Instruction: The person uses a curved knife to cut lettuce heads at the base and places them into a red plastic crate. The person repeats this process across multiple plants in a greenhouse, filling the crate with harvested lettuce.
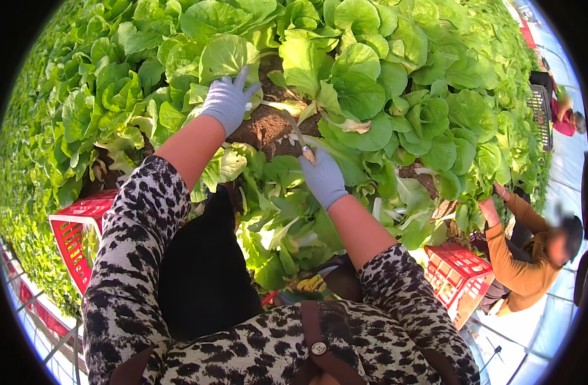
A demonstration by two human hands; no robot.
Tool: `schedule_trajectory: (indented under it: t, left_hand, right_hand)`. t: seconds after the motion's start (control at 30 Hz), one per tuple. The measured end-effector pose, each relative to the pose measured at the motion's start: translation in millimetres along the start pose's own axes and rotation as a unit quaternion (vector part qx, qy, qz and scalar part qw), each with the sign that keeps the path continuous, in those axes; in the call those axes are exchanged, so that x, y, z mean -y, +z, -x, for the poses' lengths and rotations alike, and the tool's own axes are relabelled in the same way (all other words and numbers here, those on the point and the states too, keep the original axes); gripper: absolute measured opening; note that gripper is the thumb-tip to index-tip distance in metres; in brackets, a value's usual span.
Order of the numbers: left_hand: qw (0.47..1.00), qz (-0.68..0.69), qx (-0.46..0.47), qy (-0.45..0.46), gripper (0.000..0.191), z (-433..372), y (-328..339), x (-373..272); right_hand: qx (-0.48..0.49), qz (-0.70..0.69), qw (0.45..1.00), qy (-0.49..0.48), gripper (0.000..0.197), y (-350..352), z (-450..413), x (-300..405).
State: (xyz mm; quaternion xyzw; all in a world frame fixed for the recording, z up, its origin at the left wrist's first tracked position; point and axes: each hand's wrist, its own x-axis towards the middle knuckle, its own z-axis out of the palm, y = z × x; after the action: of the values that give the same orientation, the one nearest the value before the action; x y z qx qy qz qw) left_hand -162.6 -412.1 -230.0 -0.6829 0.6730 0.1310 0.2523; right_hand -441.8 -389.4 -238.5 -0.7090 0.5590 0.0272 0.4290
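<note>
My left hand (pixel 230 100), in a pale grey knitted glove, rests with spread fingers against a leafy green plant (pixel 229 57); its palm side is hidden. In my right hand (pixel 324 177), gloved alike, is a knife with a wooden handle (pixel 309 155). Its slim, slightly curved blade (pixel 295 129) points away from me, over bare brown soil (pixel 265 127) between the plants. Just beyond the blade, yellowed leaves (pixel 294 107) lie at the foot of another leafy plant (pixel 356 89). Cut greens (pixel 284 231) lie heaped on the near side of my hands.
A red plastic crate (pixel 77 240) stands at left, another red crate (pixel 450 279) at right. Beside that one a person in a brown top (pixel 525 255) reaches into the plants. Farther off are a dark crate (pixel 540 118) and a person in red (pixel 563 118). Dense greens surround the soil patch.
</note>
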Motion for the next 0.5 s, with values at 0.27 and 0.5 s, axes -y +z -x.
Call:
schedule_trajectory:
  t: [0.27, 0.5]
  left_hand:
    - [0.997, 0.057, -0.011, -0.049, 0.082, 28, 47, 4]
    - [0.993, 0.101, -0.019, -0.051, 0.075, 23, 45, 15]
  right_hand:
    - [-0.012, 0.016, 0.999, -0.047, 0.04, 46, -92, 20]
    - [0.04, -0.016, 0.999, 0.002, 0.044, 85, -132, 15]
